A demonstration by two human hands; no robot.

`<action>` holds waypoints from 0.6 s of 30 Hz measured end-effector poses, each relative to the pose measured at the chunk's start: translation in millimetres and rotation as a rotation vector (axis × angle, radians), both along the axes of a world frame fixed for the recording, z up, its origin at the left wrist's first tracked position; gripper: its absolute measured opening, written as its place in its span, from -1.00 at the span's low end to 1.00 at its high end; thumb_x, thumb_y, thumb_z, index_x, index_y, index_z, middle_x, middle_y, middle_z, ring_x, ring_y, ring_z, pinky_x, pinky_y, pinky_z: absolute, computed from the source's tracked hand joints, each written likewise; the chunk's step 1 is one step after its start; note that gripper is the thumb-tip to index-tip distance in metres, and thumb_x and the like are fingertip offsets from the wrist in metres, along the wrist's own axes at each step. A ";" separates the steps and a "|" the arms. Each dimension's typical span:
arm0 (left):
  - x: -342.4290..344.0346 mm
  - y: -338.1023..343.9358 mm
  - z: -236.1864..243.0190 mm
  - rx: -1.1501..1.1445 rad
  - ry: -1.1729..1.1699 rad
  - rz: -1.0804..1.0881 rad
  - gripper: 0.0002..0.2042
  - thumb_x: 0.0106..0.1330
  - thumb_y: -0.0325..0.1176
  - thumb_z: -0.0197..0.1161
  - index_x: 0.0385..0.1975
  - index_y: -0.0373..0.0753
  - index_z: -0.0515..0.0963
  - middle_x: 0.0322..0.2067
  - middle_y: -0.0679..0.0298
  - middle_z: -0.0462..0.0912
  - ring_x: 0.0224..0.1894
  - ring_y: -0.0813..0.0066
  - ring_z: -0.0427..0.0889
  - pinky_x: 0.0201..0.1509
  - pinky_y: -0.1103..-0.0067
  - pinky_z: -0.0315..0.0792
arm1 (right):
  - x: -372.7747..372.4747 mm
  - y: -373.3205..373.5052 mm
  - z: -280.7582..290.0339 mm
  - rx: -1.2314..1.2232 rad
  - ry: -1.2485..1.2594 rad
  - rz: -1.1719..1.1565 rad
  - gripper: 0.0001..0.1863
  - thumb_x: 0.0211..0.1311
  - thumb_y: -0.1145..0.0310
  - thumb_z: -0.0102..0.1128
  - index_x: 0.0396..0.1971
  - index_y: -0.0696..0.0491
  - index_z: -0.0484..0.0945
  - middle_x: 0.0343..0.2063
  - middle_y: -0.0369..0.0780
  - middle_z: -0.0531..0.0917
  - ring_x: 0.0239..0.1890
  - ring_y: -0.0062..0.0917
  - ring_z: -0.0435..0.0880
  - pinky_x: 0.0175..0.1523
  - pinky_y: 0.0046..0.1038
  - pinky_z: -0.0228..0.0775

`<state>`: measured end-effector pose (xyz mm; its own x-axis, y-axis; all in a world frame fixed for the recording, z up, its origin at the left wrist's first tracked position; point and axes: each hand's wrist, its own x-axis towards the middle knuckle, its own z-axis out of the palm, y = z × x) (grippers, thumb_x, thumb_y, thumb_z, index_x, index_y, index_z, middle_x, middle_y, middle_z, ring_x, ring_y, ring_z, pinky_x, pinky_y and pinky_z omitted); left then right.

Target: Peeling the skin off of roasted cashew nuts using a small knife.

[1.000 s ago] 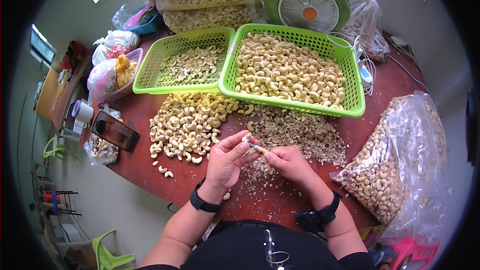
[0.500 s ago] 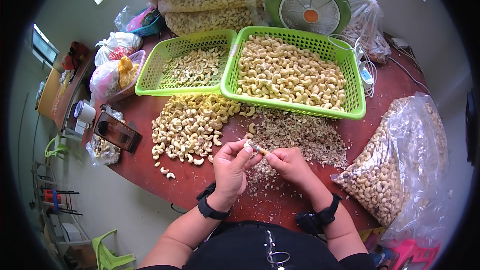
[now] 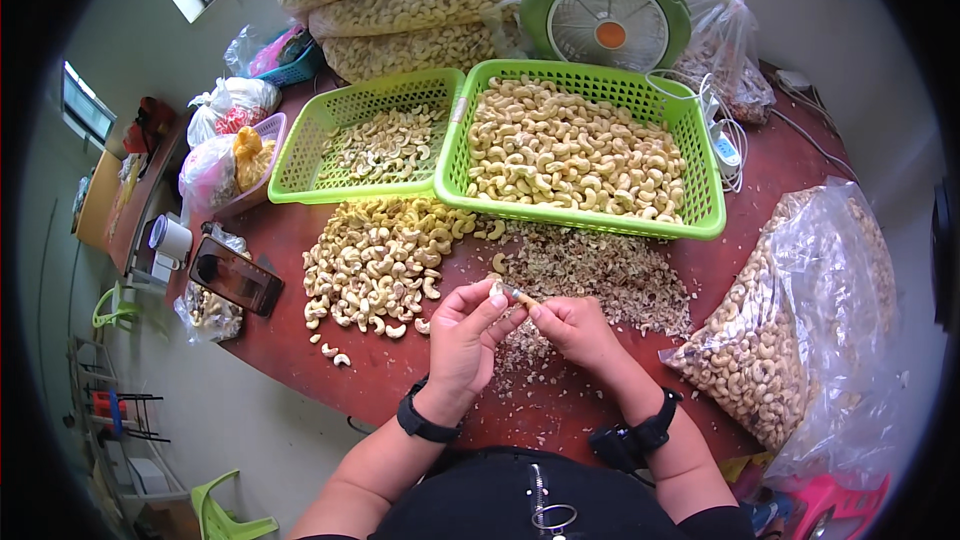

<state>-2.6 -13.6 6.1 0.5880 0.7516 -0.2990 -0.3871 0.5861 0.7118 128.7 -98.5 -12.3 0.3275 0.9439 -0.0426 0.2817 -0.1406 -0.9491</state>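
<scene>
My left hand [image 3: 460,340] pinches a cashew [image 3: 496,287] between thumb and fingers, which partly cover it. In my right hand [image 3: 578,328] is a small peeling knife [image 3: 522,298] with a light brown handle, its tip against the nut. Below both hands lie scattered skin flakes, and a heap of peelings [image 3: 610,275] spreads just beyond. Left of my left hand is a pile of loose cashews [image 3: 370,265]. Two green baskets stand behind: the right basket [image 3: 580,222] is full of whole cashews, the left basket [image 3: 300,162] holds fewer, mostly broken pieces.
A clear bag of cashews [image 3: 750,360] leans at the right table edge. At the left lie a phone [image 3: 235,275] and a white mug [image 3: 172,237]. Big stacked sacks [image 3: 420,5] and a green fan [image 3: 610,25] stand at the back, with a power strip [image 3: 727,150] beside the right basket.
The view has shifted slightly. Both hands keep nearly the same place, with the knife tip still at the cashew.
</scene>
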 end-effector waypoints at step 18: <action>-6.7 13.9 2.3 0.127 -0.003 -0.088 -0.79 0.08 -0.59 0.11 -0.25 -0.33 0.44 -0.35 0.15 0.52 -0.27 0.39 0.53 -0.24 0.44 0.55 | -0.2 -1.9 10.6 -0.035 0.003 0.070 -0.62 0.06 0.17 0.02 -0.73 0.18 0.40 -0.82 -0.22 0.36 -0.76 -0.61 0.30 -0.62 -0.51 0.15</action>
<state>-9.3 0.4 8.4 0.6539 0.7290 -0.2025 -0.3409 0.5228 0.7813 128.5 -100.5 -1.7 0.2611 0.9623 -0.0765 0.2895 -0.1536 -0.9448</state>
